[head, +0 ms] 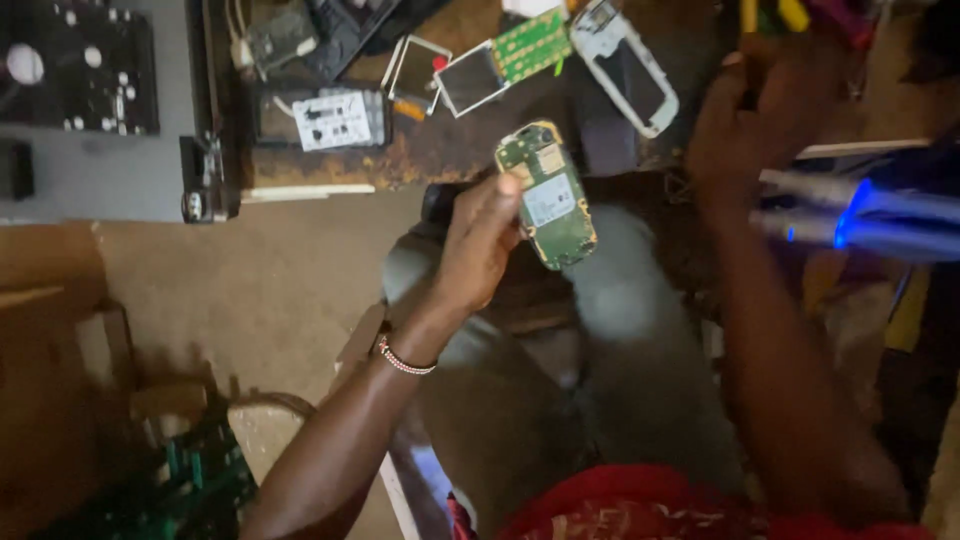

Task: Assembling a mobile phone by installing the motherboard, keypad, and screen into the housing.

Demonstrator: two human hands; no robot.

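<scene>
My left hand holds a green phone circuit board by its left edge, over my lap and just in front of the workbench edge. The board has metal shields and a white label on its face. My right hand is raised at the upper right, reaching among tool handles, yellow ones among them. It is blurred, and I cannot tell whether it grips anything. A beaded bracelet sits on my left wrist.
The worn wooden workbench carries a white phone housing, a small display with a green board, another small screen and a labelled battery. A grey machine stands at left. A blue-lit tool lies at right.
</scene>
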